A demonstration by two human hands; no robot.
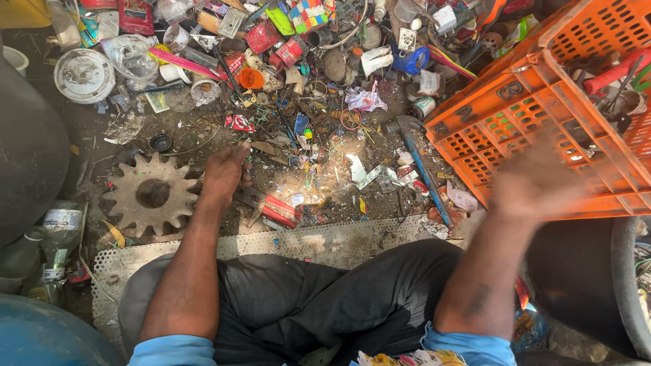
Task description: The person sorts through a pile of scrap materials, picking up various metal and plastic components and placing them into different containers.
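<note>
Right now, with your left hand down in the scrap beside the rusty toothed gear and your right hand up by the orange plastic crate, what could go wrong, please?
1. The left hand rests among sharp scrap beside the rusty toothed gear; a cut seems possible.
2. The right hand is motion-blurred near the orange plastic crate, which sits tilted and loaded with metal tools; it might get knocked and spill.
3. The blue-handled hammer lies half buried in litter nearby, easy to snag.

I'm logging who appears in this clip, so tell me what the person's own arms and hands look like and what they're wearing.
Both arms are bare from the upper arm down, with short light-blue sleeves at the bottom edge of the view. The left hand wears no glove, ring or watch that shows. The right hand is motion-blurred, so its fingers can't be made out. A faint dark mark sits on the right forearm. Dark grey trousers cover the legs.
</note>
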